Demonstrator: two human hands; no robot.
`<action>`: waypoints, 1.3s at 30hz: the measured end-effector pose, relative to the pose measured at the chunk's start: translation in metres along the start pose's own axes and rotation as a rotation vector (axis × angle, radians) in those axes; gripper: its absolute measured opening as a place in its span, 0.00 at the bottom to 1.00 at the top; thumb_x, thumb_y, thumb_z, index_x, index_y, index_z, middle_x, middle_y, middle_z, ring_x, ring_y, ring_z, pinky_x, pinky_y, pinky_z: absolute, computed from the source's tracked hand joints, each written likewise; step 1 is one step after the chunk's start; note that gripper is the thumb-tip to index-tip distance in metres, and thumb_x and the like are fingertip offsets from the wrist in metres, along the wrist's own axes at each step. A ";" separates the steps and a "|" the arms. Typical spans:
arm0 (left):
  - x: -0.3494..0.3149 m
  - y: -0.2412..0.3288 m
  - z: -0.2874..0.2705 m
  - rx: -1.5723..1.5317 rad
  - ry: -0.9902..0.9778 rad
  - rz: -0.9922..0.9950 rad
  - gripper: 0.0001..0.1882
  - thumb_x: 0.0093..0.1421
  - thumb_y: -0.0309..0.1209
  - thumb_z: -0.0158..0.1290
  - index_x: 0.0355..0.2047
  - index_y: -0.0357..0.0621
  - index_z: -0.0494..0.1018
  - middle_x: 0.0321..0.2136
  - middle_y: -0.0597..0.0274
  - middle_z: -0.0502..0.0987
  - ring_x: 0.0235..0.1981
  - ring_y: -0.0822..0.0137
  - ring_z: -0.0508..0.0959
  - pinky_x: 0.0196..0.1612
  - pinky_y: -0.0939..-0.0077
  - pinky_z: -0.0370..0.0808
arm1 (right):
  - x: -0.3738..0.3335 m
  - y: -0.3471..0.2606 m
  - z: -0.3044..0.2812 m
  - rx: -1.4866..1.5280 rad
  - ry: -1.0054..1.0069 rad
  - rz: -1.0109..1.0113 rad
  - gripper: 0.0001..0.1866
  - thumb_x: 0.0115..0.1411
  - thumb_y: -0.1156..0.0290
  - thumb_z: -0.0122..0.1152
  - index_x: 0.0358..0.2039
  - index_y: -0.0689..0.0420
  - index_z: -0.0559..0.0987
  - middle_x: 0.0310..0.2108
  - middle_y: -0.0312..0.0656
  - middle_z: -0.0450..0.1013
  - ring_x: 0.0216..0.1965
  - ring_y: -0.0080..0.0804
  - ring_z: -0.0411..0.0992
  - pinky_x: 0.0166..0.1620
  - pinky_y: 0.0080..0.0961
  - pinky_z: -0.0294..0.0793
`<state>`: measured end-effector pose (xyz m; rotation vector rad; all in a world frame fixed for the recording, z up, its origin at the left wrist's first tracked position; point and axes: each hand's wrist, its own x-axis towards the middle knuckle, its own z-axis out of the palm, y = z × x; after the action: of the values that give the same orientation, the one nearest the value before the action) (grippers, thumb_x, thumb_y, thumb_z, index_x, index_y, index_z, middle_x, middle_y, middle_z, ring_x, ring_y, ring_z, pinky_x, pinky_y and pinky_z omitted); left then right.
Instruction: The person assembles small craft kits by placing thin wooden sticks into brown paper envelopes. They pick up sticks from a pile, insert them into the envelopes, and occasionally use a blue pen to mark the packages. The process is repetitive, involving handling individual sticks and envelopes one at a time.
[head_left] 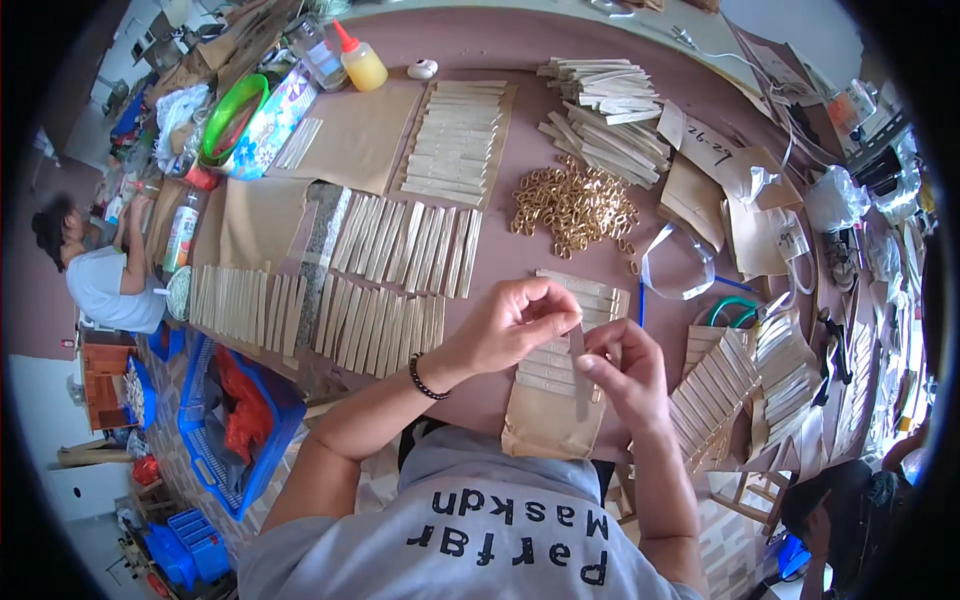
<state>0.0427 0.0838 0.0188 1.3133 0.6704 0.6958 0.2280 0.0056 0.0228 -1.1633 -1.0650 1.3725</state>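
Observation:
In front of my body, my left hand (522, 325) pinches the upper end of a thin pale strip (580, 372) between thumb and fingertips. The strip hangs down, and my right hand (632, 372) closes thumb and fingers at its edge. Whether a small metal piece is also between the fingers cannot be made out. Below both hands lies a brown sheet (548, 428) with several strips set in a row across it. Beyond the hands is a heap of small gold-coloured rings or buckles (575, 212).
Rows of flat strips (405, 245) cover the table's left side. Stacked strips (608, 92) lie at the back. A yellow glue bottle (362, 66) stands far left. Green-handled scissors (733, 311) and strip-covered sheets (712, 400) are at right. A blue basket (215, 450) sits below left; another person (105, 265) is beyond.

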 end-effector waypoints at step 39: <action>-0.018 0.007 0.005 0.679 0.370 0.496 0.08 0.48 0.16 0.58 0.29 0.38 0.72 0.26 0.59 0.77 0.26 0.67 0.78 0.29 0.76 0.75 | 0.005 -0.006 0.036 -0.577 0.221 -0.229 0.04 0.57 0.76 0.63 0.31 0.62 0.78 0.26 0.43 0.73 0.21 0.27 0.72 0.23 0.22 0.70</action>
<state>0.0343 0.0677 0.0270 2.0399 0.9370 1.1956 0.1933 0.0101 0.0332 -1.5078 -1.4277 0.7516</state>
